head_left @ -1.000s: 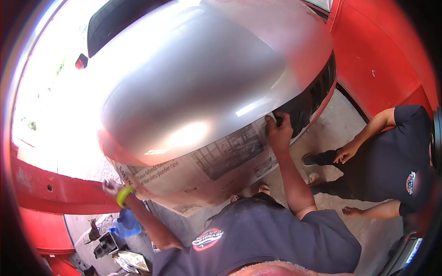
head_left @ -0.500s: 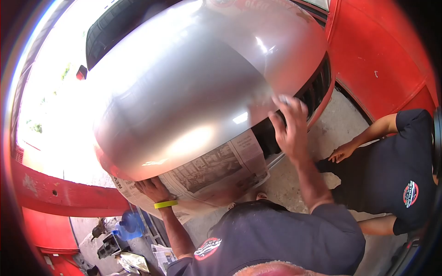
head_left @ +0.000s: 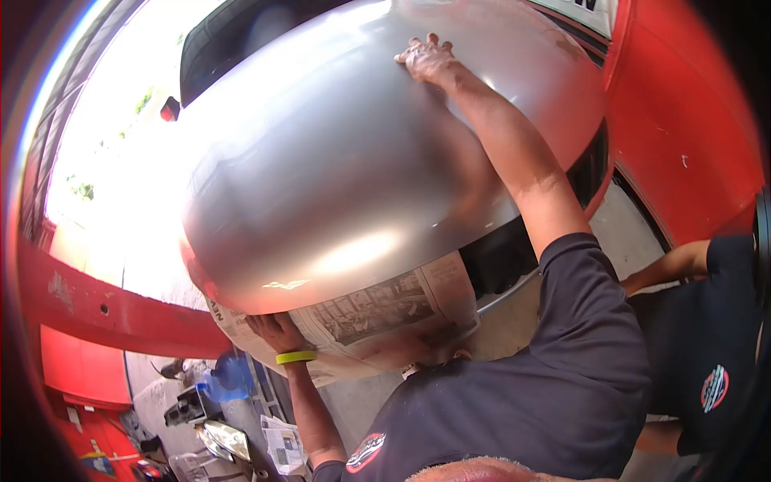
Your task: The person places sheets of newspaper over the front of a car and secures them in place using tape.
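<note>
Two hands are shown in the head view: the right hand, spread, is held on or just above the hood, likely stiff, slick; the left hand, loosely spread, is laid on newspaper at its front edge, probably light, tearable, best gripped by its borders.

That silvery car hood in front of us is broad and smoothly domed, glare blazing near its front edge. Printed newspaper is spread right below that edge, a dark photograph facing out.
</note>
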{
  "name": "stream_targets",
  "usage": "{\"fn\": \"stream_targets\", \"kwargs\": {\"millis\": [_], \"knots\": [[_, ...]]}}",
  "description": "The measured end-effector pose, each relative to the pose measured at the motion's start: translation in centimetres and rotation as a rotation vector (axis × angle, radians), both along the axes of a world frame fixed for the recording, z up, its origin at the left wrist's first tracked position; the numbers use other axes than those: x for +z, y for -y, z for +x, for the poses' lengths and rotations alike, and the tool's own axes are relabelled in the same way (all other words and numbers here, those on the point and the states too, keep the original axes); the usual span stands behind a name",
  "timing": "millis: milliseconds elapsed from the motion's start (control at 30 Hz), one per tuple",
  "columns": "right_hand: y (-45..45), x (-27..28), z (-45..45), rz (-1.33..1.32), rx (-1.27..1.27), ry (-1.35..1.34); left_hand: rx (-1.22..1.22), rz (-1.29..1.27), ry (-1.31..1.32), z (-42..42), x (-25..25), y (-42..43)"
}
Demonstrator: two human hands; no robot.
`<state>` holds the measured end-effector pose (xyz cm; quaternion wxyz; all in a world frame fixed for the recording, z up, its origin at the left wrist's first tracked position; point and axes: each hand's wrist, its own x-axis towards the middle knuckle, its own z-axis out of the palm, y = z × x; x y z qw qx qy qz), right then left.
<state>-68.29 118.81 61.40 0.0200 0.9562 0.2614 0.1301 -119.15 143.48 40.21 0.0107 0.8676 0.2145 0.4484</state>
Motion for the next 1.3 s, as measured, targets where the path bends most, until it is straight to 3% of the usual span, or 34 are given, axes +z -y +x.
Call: {"fn": "stream_targets", "kwargs": {"millis": [300,367,467,633,867,1000,1067,1167,1300], "knots": [[-6.4,1.9,5.1,-0.137,-0.063,0.080,-0.042,-0.075,0.036,-0.1,0.4,-0.4],[-8.6,1.1,4.5,0.055,0.047,0.183,-0.034,-0.090,0.053,-0.1,0.7,-0.4],[-12.9,0.2,-1.6,0.124,0.300,0.320,0.001,-0.117,0.045,-0.2,0.2,-0.7],[-19.6,0.1,-13.6,0.204,0.689,0.143,0.016,-0.176,0.011,-0.5,0.3,-0.7],[-26.1,1.6,-21.2,0.161,0.648,-0.004,0.069,-0.176,0.015,-0.6,-0.1,-0.7],[-24.6,0.7,-24.6,0.293,0.720,0.062,0.086,-0.166,-0.058,-0.9,-0.3,-1.2],[-21.4,-1.2,-28.1,0.465,0.843,0.070,0.087,-0.178,-0.105,-1.1,0.4,-1.0],[-14.3,-6.5,-34.8,0.690,1.153,0.298,0.091,-0.189,-0.136,-1.2,0.0,-1.4],[-4.3,-15.9,-44.4,0.900,0.768,-0.025,0.014,-0.238,-0.107,-1.3,0.3,-2.1]]}}
